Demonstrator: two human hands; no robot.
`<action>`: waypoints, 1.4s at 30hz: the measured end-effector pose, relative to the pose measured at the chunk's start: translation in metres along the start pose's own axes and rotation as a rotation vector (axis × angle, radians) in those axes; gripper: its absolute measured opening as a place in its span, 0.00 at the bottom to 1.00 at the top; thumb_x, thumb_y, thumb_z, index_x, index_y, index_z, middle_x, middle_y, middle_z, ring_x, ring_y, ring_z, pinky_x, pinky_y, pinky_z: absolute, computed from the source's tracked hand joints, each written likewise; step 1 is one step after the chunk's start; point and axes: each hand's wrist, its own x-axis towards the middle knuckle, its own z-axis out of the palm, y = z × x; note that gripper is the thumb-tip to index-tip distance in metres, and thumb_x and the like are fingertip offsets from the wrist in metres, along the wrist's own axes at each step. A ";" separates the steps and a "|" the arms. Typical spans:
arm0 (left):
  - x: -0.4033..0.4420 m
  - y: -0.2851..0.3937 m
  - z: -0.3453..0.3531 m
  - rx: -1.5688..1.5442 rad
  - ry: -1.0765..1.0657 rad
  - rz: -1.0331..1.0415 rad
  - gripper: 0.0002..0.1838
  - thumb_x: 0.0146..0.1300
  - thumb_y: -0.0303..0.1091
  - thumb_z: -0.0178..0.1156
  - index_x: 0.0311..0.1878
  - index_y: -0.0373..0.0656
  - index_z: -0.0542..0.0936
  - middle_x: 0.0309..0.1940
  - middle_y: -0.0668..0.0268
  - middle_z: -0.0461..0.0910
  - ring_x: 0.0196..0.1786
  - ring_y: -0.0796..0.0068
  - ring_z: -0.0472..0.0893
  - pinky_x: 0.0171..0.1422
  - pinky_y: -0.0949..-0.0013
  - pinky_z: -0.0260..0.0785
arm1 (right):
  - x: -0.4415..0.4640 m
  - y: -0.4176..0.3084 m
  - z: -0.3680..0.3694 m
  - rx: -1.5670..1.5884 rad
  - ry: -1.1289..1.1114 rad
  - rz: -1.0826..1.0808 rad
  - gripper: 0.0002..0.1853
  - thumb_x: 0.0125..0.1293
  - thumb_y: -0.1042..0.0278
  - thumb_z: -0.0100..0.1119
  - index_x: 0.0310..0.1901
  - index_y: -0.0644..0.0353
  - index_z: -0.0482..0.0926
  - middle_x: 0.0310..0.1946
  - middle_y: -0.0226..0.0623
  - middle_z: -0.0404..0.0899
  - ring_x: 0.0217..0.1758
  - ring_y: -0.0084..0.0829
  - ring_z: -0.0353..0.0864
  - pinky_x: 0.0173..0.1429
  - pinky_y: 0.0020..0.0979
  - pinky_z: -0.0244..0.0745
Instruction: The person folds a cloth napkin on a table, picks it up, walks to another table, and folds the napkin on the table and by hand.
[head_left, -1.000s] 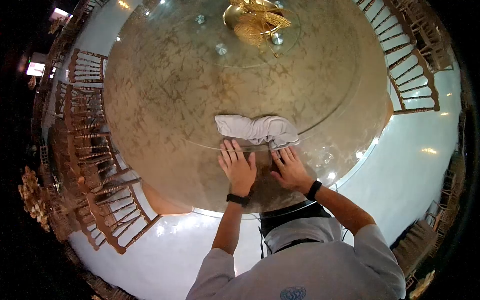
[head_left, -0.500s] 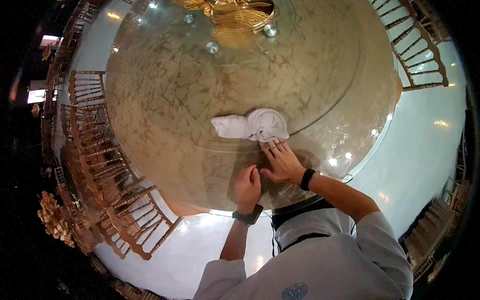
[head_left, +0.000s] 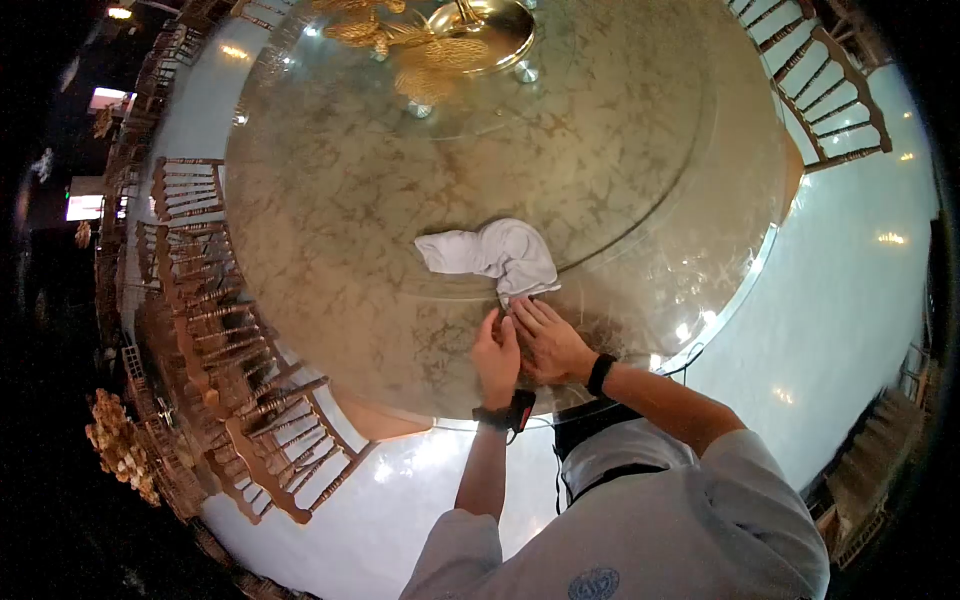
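A crumpled white cloth [head_left: 490,252] lies on the glass top of a round table [head_left: 400,350], with a loose end drawn down toward my hands. My right hand [head_left: 552,345] lies over the near end of the cloth, its fingers stretched out and their tips touching the edge. Just left of it, my left hand [head_left: 496,358] is raised with thumb and fingers apart, their tips close beside the cloth's loose end. Whether the left fingertips touch the cloth is hard to see. Each wrist wears a dark band or watch.
A gold ornament on a shiny round base [head_left: 490,35] stands toward the far side, with clear round feet [head_left: 525,72] near it. Wooden spindle-back chairs [head_left: 285,450] line the left, and another chair [head_left: 835,95] stands at the upper right. A dark cable hangs by the near edge.
The cloth's rounded right part has loosened, and an end now trails toward me. My left hand has moved up to the cloth; my right hand has shifted slightly left and nearer me.
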 end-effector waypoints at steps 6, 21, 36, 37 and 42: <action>0.013 -0.007 0.011 0.261 0.177 0.272 0.20 0.61 0.42 0.64 0.50 0.37 0.79 0.38 0.49 0.80 0.40 0.49 0.81 0.45 0.54 0.73 | -0.018 -0.016 0.006 0.032 -0.070 -0.066 0.34 0.56 0.56 0.57 0.63 0.68 0.70 0.67 0.56 0.62 0.74 0.53 0.56 0.78 0.48 0.47; -0.046 -0.039 -0.005 0.544 -0.319 0.227 0.12 0.58 0.37 0.61 0.40 0.40 0.78 0.34 0.46 0.81 0.40 0.43 0.80 0.42 0.47 0.71 | -0.090 0.000 -0.023 0.230 -0.168 -0.089 0.09 0.62 0.65 0.58 0.33 0.62 0.77 0.38 0.45 0.80 0.44 0.48 0.78 0.48 0.44 0.74; -0.126 -0.071 -0.004 0.470 -0.443 0.060 0.20 0.53 0.48 0.66 0.36 0.39 0.81 0.33 0.50 0.83 0.39 0.51 0.83 0.42 0.54 0.74 | -0.179 0.059 -0.082 0.174 -0.035 0.503 0.28 0.67 0.49 0.52 0.18 0.66 0.76 0.18 0.56 0.74 0.24 0.59 0.75 0.30 0.54 0.69; -0.125 -0.068 0.000 0.405 -0.489 0.100 0.21 0.53 0.49 0.67 0.35 0.38 0.80 0.32 0.50 0.83 0.37 0.53 0.83 0.41 0.55 0.73 | -0.183 0.061 -0.075 0.115 -0.004 0.476 0.27 0.67 0.50 0.52 0.19 0.66 0.77 0.18 0.57 0.74 0.25 0.59 0.75 0.31 0.54 0.69; -0.122 -0.051 0.039 0.075 -0.550 0.160 0.19 0.59 0.45 0.67 0.31 0.35 0.78 0.25 0.57 0.80 0.30 0.67 0.78 0.36 0.59 0.71 | -0.198 0.071 -0.058 0.147 -0.055 0.464 0.30 0.68 0.46 0.50 0.21 0.67 0.79 0.17 0.55 0.74 0.23 0.53 0.76 0.30 0.49 0.70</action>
